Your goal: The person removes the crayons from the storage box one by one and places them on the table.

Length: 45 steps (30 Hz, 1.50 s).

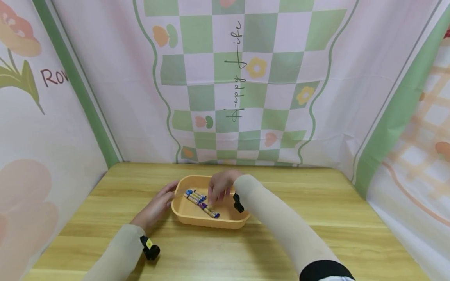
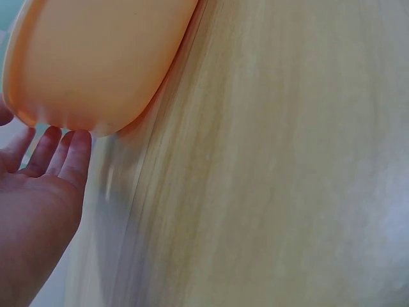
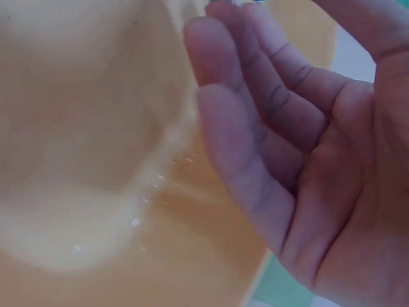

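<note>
Desk (image 1: 358,226): light yellow wood grain; its far edge meets the back cloth (image 1: 346,74). In the left wrist view the grain shows streaked, with a pale sheen at the right edge.
Back cloth: pale ground, green-and-white checked panel (image 1: 254,97) between wavy green borders; script lettering (image 1: 236,62), "Happy Life", runs bottom to top. Prints on the panel: two yellow flowers, a pink heart (image 1: 270,139), tulips.
Left cloth (image 1: 52,128): large orange-pink flower (image 1: 19,33), cut-off dark lettering; green stripe (image 1: 74,78) at the corner.
Right: broad green band (image 1: 397,117), then an orange-checked cloth (image 1: 415,148).
</note>
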{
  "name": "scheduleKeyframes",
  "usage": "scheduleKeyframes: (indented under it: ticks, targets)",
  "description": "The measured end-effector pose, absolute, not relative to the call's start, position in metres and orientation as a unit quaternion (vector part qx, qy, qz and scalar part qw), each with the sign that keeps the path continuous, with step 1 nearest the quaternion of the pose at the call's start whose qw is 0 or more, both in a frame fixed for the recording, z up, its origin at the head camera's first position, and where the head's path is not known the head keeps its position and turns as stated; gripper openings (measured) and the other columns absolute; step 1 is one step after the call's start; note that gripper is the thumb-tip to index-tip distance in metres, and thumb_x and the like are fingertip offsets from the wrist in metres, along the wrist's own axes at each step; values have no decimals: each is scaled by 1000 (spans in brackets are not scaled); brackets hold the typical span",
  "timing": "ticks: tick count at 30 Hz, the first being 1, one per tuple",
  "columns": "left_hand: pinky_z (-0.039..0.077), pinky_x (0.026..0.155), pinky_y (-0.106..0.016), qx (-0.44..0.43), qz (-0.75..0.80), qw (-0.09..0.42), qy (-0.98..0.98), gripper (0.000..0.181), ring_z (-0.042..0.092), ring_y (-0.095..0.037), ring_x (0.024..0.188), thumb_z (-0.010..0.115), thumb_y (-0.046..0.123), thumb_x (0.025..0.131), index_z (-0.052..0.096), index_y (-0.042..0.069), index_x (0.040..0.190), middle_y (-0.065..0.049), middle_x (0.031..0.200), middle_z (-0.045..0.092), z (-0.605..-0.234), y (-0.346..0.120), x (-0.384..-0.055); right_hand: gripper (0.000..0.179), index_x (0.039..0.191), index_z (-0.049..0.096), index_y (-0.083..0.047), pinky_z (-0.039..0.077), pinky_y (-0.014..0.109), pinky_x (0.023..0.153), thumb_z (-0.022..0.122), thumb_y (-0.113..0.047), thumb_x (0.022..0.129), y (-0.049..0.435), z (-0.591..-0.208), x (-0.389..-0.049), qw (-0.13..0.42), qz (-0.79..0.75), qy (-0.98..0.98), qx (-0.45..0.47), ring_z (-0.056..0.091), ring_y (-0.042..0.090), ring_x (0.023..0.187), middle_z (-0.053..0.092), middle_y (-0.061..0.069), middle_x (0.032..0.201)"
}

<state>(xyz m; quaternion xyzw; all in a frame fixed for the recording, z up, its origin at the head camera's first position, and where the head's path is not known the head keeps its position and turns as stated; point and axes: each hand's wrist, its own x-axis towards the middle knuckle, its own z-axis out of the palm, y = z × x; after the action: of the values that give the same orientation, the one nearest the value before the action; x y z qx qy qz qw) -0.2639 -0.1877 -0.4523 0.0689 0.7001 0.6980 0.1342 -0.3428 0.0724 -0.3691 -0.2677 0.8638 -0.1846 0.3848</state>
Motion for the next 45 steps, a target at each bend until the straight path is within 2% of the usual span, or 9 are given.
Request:
scheduleKeyframes:
  ticks: [4,12,18,28,34,38,45]
  targets:
    - [24,119,-49,70,699,134,699,64,21,-37,148,39,8,101,14,5,160,-16,166,11,-452,-188,-263,16,89,73,-14,56,37,79,82,-27,83,70,-381,-345,399,-207,858,-249,63,13,75,72,2,84]
    - [25,118,-50,58,685,136,714,63,25,-35,147,41,12,101,19,10,160,-13,165,15,-452,-188,-264,10,84,75,-12,48,23,57,80,-20,85,69,-397,-343,411,-238,846,-241,63,10,66,73,4,79]
    - [26,118,-51,56,687,135,712,63,24,-35,147,41,12,101,18,10,160,-13,165,15,-452,-187,-263,8,84,75,-12,48,20,54,80,-18,85,69,-405,-343,397,-240,851,-246,64,9,65,73,3,78]
    - [25,118,-51,60,688,136,711,63,24,-35,147,40,11,101,19,10,160,-13,165,15,-453,-186,-263,6,93,71,-9,54,27,66,75,-11,89,78,-394,-345,424,-271,832,-235,66,14,72,72,6,84]
    - [24,118,-51,57,690,132,709,62,25,-35,147,40,11,101,19,9,160,-13,165,17,-453,-185,-263,15,102,68,-7,59,36,82,72,-12,89,90,-375,-355,400,-266,842,-246,70,20,87,72,8,97]
    - [25,118,-50,55,690,130,709,61,25,-35,147,39,10,102,19,8,159,-13,165,17,-453,-185,-263,24,110,65,-8,60,35,80,72,-16,89,103,-357,-357,372,-248,859,-248,70,21,92,70,7,104]
    - [27,118,-49,61,698,125,702,62,25,-36,147,38,8,102,17,5,160,-16,165,14,-453,-186,-263,35,118,62,-6,59,36,81,71,-19,88,142,-330,-357,327,-254,877,-245,68,23,93,68,8,106]
